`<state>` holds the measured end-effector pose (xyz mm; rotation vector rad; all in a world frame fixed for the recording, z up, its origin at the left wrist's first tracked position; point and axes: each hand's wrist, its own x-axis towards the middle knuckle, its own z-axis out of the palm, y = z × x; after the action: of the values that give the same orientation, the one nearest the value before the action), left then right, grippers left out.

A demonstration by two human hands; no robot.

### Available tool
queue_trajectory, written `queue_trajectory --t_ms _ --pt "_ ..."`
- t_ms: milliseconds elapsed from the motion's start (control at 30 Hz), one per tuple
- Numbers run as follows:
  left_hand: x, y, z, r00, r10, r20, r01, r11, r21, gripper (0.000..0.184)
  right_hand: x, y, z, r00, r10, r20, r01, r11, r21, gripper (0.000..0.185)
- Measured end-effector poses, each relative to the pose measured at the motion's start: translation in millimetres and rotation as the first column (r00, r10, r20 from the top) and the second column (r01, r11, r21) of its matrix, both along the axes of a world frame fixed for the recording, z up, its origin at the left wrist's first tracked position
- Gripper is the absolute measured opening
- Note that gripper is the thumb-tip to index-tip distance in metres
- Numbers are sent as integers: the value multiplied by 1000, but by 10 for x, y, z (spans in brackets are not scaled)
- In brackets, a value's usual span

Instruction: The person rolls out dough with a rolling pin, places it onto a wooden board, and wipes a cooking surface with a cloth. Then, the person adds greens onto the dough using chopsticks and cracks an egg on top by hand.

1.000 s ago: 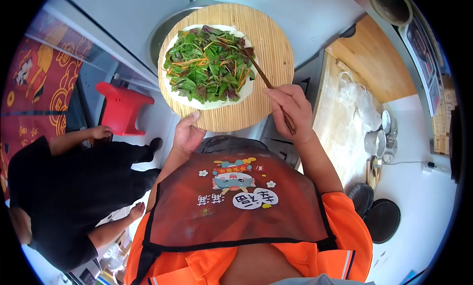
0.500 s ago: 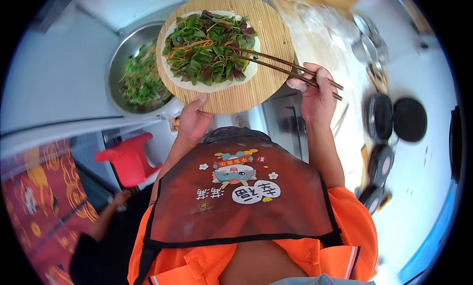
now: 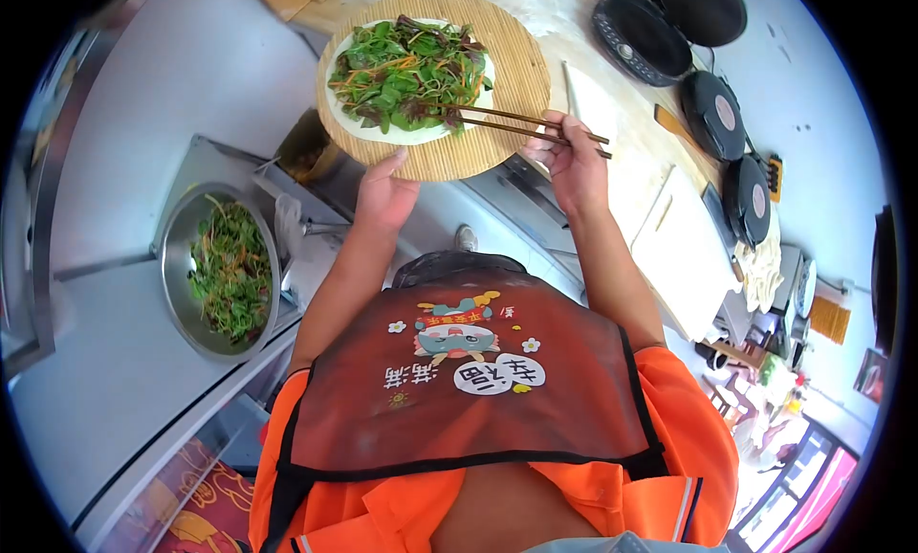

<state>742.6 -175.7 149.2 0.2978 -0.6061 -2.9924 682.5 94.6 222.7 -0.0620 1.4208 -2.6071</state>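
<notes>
My left hand (image 3: 387, 194) grips the near edge of a round wooden board (image 3: 521, 75), thumb on top and fingers underneath, out of sight. On the board lies a thin pale round of dough (image 3: 382, 135), heaped with chopped leafy greens (image 3: 406, 70) and orange shreds that look like carrot. My right hand (image 3: 579, 170) is closed around a pair of brown chopsticks (image 3: 516, 121) at the board's right side. Their tips reach into the right lower edge of the greens.
A steel bowl (image 3: 172, 290) of mixed greens stands on the left counter (image 3: 86, 362). Along the floury worktable at right are an opened electric pan (image 3: 636, 36), closed round griddles (image 3: 712, 118), a wooden spatula (image 3: 677, 127) and a white board (image 3: 684, 256).
My view has swung to the right with my body; the griddle table now lies nearer and the steel bowl lower left. Both hands keep their hold on the board and chopsticks.
</notes>
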Motion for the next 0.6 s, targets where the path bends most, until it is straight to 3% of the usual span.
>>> queue_trajectory --t_ms 167,300,400,533,600 --pt "-51 -107 -4 999 -35 28 35 999 26 57 204 -146 -52 994 -110 24 109 992 58 33" --pt "46 -138 25 998 -60 9 60 998 19 58 129 -275 -115 999 -51 3 50 969 -241 31" --pt "37 -146 63 995 -99 -17 100 995 31 59 -12 -635 76 999 -45 -28 36 962 -270 31" --pt "32 -282 -19 980 -177 -94 180 983 25 61 44 -881 -21 995 -95 23 96 995 -35 34" --pt "30 -368 -34 973 -214 -83 215 977 1 61 129 -873 -38 992 -124 -27 123 991 -50 35"
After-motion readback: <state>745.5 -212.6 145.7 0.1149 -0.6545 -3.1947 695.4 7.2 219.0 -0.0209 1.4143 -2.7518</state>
